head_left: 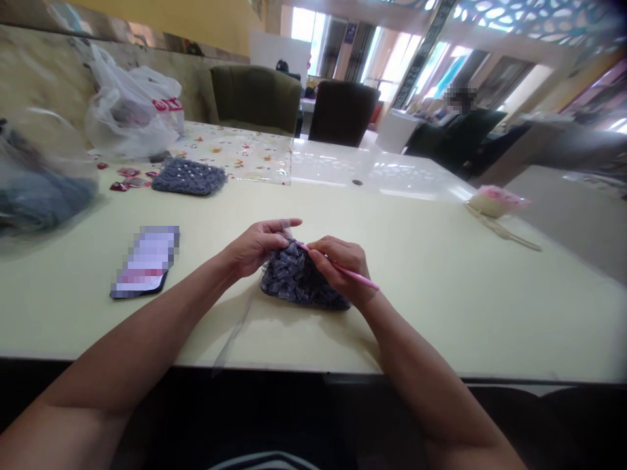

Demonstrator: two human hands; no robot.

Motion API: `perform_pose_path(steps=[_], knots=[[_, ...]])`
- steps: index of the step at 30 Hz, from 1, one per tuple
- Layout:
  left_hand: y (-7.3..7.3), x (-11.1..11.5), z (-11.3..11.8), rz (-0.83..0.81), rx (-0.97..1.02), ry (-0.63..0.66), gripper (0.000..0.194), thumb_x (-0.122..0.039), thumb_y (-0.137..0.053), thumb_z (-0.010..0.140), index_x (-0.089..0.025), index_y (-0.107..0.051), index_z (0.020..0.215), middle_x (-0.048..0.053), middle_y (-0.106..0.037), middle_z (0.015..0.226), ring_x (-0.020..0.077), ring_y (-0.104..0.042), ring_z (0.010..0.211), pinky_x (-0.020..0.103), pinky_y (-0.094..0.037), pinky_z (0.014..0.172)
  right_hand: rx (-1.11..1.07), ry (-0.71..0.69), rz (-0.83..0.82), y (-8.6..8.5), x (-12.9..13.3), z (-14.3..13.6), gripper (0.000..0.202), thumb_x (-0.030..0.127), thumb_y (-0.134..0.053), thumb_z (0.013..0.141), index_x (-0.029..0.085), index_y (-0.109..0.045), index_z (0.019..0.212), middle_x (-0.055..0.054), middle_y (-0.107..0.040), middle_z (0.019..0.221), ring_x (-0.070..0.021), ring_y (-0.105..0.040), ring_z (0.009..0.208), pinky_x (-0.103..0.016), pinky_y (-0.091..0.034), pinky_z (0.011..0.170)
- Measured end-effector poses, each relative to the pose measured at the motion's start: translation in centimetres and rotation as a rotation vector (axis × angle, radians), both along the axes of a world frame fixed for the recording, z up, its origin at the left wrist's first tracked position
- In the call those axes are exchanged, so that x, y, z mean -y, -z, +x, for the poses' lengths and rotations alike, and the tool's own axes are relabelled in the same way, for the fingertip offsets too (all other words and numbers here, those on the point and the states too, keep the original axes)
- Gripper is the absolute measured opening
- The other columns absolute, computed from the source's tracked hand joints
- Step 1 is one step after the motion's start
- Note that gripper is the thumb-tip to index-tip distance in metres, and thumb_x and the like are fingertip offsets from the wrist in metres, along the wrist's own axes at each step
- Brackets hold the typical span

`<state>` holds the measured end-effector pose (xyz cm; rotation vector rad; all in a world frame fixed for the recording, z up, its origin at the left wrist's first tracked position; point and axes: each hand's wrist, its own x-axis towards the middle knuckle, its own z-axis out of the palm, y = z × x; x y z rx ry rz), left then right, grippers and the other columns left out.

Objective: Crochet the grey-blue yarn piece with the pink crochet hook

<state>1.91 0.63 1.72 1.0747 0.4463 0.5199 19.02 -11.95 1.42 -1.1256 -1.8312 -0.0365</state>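
While a clear bag [42, 179] of grey-blue material sits at your far left, a white plastic bag [130, 114] beyond it holds contents too blurred to name. Your left hand [255, 249], index finger extended, pinches the dark ruffled piece [289, 277] at its top, near the front edge of the desk [441, 281]. Your right hand [345, 260] grips the slim pink tool [361, 279], angled down rightward; the desk stretches farther right toward a pink-topped object [492, 201].
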Motion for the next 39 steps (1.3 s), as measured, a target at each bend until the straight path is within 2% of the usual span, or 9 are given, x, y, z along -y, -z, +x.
perform_pose_path(steps=[4,7,13,19,26,31,34,36,39], knots=[[0.3,0.1,0.0,0.032,0.014,0.027,0.053,-0.008,-0.074,0.066,-0.013,-0.071,0.118,0.0,-0.065,0.08,0.0089,-0.06,0.07,0.021,-0.043,0.068,-0.198,-0.019,-0.132,-0.3,0.1,0.1,0.021,0.025,-0.055,0.096,0.016,-0.069,0.083,0.0,-0.065,0.07,-0.0087,-0.057,0.063,-0.022,-0.045,0.061],[0.6,0.4,0.2,0.006,0.021,0.074,0.054,-0.01,-0.077,0.065,-0.015,-0.072,0.119,0.001,-0.067,0.084,0.0098,-0.061,0.074,0.023,-0.043,0.073,-0.246,-0.007,-0.147,0.1,-0.2,0.0,0.02,0.029,-0.056,0.095,0.017,-0.068,0.085,0.001,-0.065,0.072,-0.0088,-0.056,0.063,-0.022,-0.044,0.061],[0.8,1.0,0.4,0.043,0.038,0.062,0.061,-0.01,-0.079,0.068,-0.021,-0.068,0.127,0.0,-0.066,0.086,0.0085,-0.058,0.075,0.023,-0.041,0.074,-0.069,0.092,-0.07,1.1,-0.7,-0.1,0.018,0.033,-0.056,0.096,0.019,-0.061,0.086,0.001,-0.063,0.074,-0.009,-0.054,0.062,-0.022,-0.043,0.061],[0.8,2.4,1.0,0.112,0.065,-0.009,0.058,-0.009,-0.08,0.069,-0.019,-0.068,0.125,-0.003,-0.061,0.084,0.0088,-0.056,0.08,0.024,-0.041,0.082,0.232,0.339,0.114,2.2,-1.0,-0.5,0.029,0.038,-0.05,0.1,0.02,-0.053,0.077,0.0,-0.061,0.069,-0.0093,-0.05,0.056,-0.023,-0.035,0.054],[1.2,3.5,1.6,0.01,0.102,-0.107,0.068,-0.014,-0.08,0.07,-0.016,-0.058,0.134,-0.001,-0.069,0.087,0.0101,-0.061,0.08,0.026,-0.043,0.085,0.246,0.416,0.191,2.4,-0.9,-1.2,0.024,0.038,-0.05,0.101,0.021,-0.053,0.084,0.001,-0.063,0.072,-0.0102,-0.054,0.059,-0.023,-0.036,0.056],[1.1,4.3,1.8,0.108,0.068,-0.212,0.078,-0.017,-0.081,0.069,-0.013,-0.052,0.142,-0.004,-0.066,0.077,0.0086,-0.057,0.074,0.025,-0.042,0.083,0.313,0.466,0.243,2.5,-1.1,-1.1,0.03,0.037,-0.048,0.102,0.021,-0.047,0.077,0.002,-0.059,0.066,-0.009,-0.048,0.054,-0.024,-0.03,0.054],[0.8,4.3,1.7,0.054,0.061,-0.161,0.086,-0.014,-0.081,0.067,-0.014,-0.047,0.146,-0.004,-0.066,0.078,0.0088,-0.058,0.075,0.026,-0.042,0.085,0.324,0.428,0.276,2.5,-1.1,-1.0,0.03,0.037,-0.047,0.103,0.02,-0.049,0.078,0.001,-0.059,0.066,-0.0094,-0.049,0.055,-0.025,-0.029,0.054],[0.8,4.2,1.7,0.054,0.058,-0.146,0.086,-0.014,-0.08,0.068,-0.015,-0.047,0.147,-0.004,-0.065,0.079,0.0083,-0.057,0.075,0.025,-0.042,0.083,0.324,0.445,0.255,2.5,-1.1,-1.1,0.03,0.038,-0.047,0.103,0.02,-0.049,0.079,0.001,-0.058,0.066,-0.0096,-0.049,0.055,-0.025,-0.029,0.054],[1.0,4.3,1.7,0.16,0.055,-0.212,0.08,-0.015,-0.08,0.07,-0.017,-0.05,0.145,-0.005,-0.064,0.078,0.0075,-0.055,0.074,0.023,-0.041,0.08,0.308,0.514,0.202,2.6,-1.0,-1.5,0.034,0.042,-0.046,0.103,0.02,-0.049,0.077,0.002,-0.056,0.063,-0.0096,-0.044,0.053,-0.026,-0.028,0.054]])
